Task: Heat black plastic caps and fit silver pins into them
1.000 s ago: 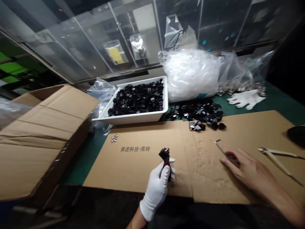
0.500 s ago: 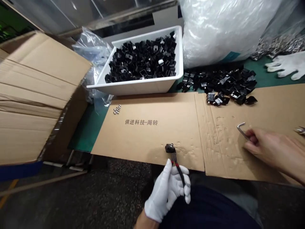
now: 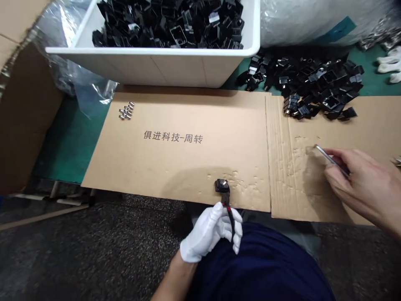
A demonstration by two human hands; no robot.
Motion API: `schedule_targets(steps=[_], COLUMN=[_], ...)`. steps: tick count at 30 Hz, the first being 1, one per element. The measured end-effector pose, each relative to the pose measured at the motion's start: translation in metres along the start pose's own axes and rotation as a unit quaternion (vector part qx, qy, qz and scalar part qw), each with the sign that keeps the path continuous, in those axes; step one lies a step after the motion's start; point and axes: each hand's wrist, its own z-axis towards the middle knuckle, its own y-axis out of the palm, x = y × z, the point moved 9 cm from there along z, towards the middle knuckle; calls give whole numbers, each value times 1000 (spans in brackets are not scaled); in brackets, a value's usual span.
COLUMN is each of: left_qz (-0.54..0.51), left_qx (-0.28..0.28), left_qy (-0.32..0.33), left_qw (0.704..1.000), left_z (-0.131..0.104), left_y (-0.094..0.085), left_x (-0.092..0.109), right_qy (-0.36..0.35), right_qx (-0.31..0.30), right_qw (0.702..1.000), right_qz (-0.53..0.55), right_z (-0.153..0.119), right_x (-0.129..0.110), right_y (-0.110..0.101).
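My left hand (image 3: 213, 230), in a white glove, is wrapped round the dark handles of a pair of pliers (image 3: 231, 219). The pliers' jaws meet a small black part (image 3: 222, 185) with a shiny metal piece on top, over the near edge of the cardboard sheet (image 3: 175, 167). Bare, my right hand (image 3: 351, 171) pinches a thin metal hex key (image 3: 328, 156) above the right-hand cardboard. A small group of silver cylinders (image 3: 126, 111) lies at the sheet's upper left.
A white bin (image 3: 156, 69) full of black parts stands behind the cardboard. To its right are a pile of black parts (image 3: 326, 83), a large plastic bag (image 3: 291, 25) and a white glove (image 3: 391, 65). An open carton (image 3: 28, 117) is at the left.
The view has tilted down and come closer to the table. My right hand has turned the hex key, so its bent end no longer shows clearly. My left hand keeps its hold on the pliers.
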Motion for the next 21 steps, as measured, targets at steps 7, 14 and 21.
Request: schedule_targets(steps=[7,14,21], left_qz=[-31,-31,-52], left_qx=[-34,-63,-86], left_qy=[-15,-16,-23], left_qw=[999,997,995], left_z=[0,3,3], left_y=[0,-3,0], left_x=[-4,-5,-4], right_qy=[-32,-162,-193], right_qx=[-59,-49,-62], right_qw=[961,919,926], right_qz=[268,355,317], right_z=[-28,-30,-25], right_x=[-106,-173,-184], right_y=[3,6,15])
